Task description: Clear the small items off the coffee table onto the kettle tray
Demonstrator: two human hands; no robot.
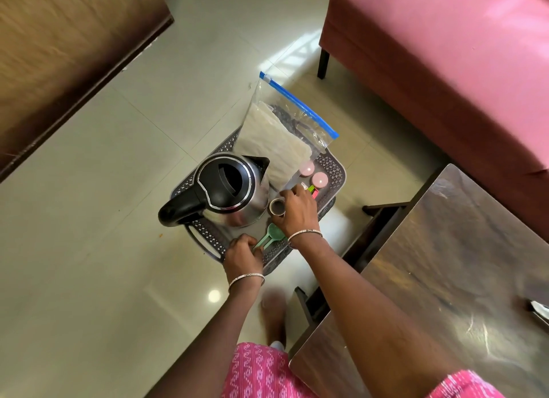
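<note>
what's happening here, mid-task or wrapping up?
Mid-task, probably late. A person leans over a grey lattice tray on the floor that holds an electric kettle, a zip bag and two pink lids. The right hand sets a roll of tape beside the kettle; small bright items lie just past it. The left hand grips green plastic spoons at the tray's near edge. The visible coffee table top looks nearly bare.

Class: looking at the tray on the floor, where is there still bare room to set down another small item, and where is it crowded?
Free: the tray floor right of the two pink lids, toward its far right corner. Crowded: the near right part, where the right hand holds a tape roll beside the kettle, and the left hand holds green spoons. The zip bag fills the far end.
</note>
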